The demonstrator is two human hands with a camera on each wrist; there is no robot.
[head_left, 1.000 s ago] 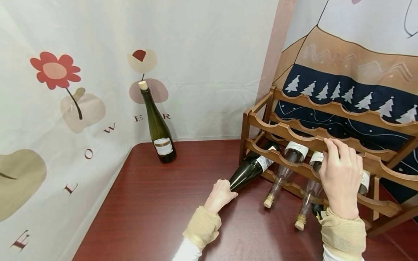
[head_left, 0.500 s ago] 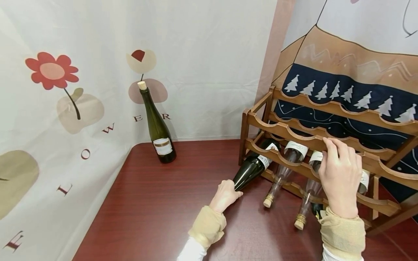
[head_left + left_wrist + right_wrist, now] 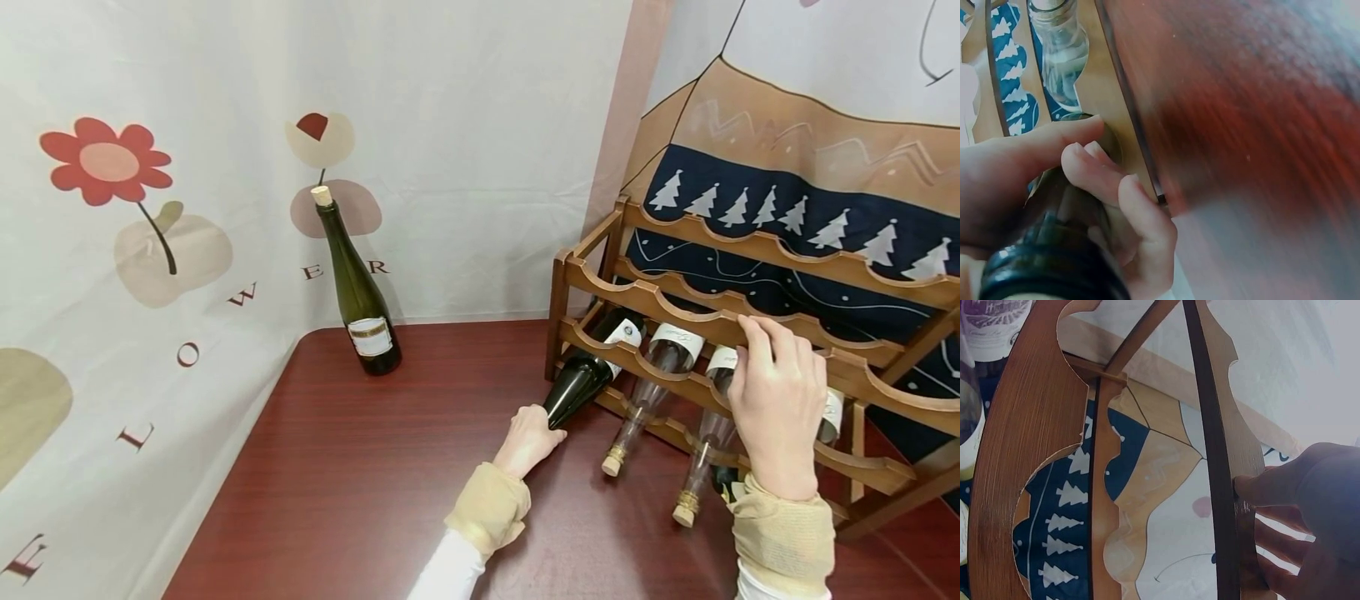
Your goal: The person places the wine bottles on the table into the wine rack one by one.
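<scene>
Left hand (image 3: 528,440) grips dark bottle (image 3: 577,388) — base toward one-thirty, inside rack (image 3: 651,302). Right hand (image 3: 780,404) grips rack. Green bottle (image 3: 358,279) upright — at left hand's ten o'clock.

That brown scalloped wooden wine rack (image 3: 697,323) looks smooth and satiny, grain showing right through. The dark green glass bottle (image 3: 579,387) in it is super glossy; the clear slim glass bottle (image 3: 645,398) next door looks smooth too, with a matt tan cork (image 3: 612,462). Reddish-brown wood-grain desk (image 3: 360,467) has a soft sheen, and the pale yellow wrist wrap (image 3: 491,507) looks like crinkly, matt, gauzy cloth.
</scene>
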